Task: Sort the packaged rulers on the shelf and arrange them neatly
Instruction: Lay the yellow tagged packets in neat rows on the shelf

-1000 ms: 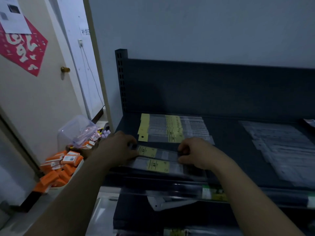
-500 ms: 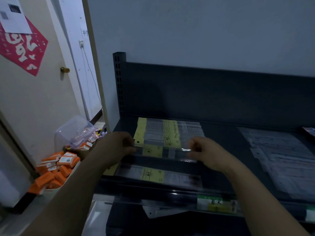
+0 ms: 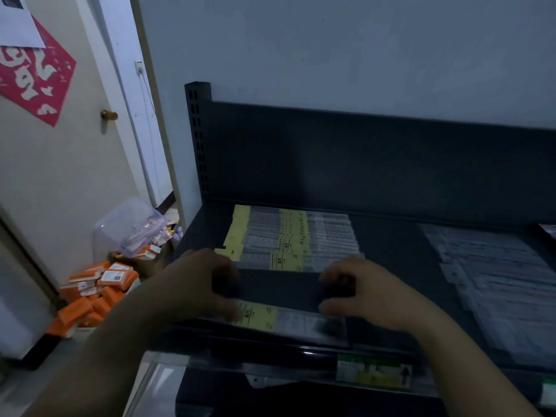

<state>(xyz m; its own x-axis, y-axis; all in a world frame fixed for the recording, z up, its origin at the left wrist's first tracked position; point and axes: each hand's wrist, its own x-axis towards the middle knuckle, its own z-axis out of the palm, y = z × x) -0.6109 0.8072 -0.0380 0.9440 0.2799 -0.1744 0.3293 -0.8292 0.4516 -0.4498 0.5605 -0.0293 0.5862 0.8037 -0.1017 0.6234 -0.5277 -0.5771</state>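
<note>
A neat stack of packaged rulers [image 3: 296, 239] with yellow header cards lies at the back left of the dark shelf [image 3: 391, 266]. One more packaged ruler [image 3: 282, 319] with a yellow label lies flat along the shelf's front edge. My left hand [image 3: 192, 285] hovers over its left end and my right hand [image 3: 365, 288] over its right end. Both hands are curled like claws, fingers apart from thumbs, and the thumbs touch the ruler's upper edge. Motion blur hides the fingertips. The ruler's left end is hidden under my left hand.
A looser pile of clear packaged rulers [image 3: 493, 284] covers the shelf's right side. The shelf's back panel [image 3: 361, 164] rises behind. On the floor at left sit orange boxes [image 3: 96, 290] and a clear plastic bin [image 3: 126, 227]. A door [image 3: 60, 164] stands further left.
The ruler that both hands held has been laid on the front of the back stack. Both hands have come back toward me and down to the ruler at the shelf's front edge.
</note>
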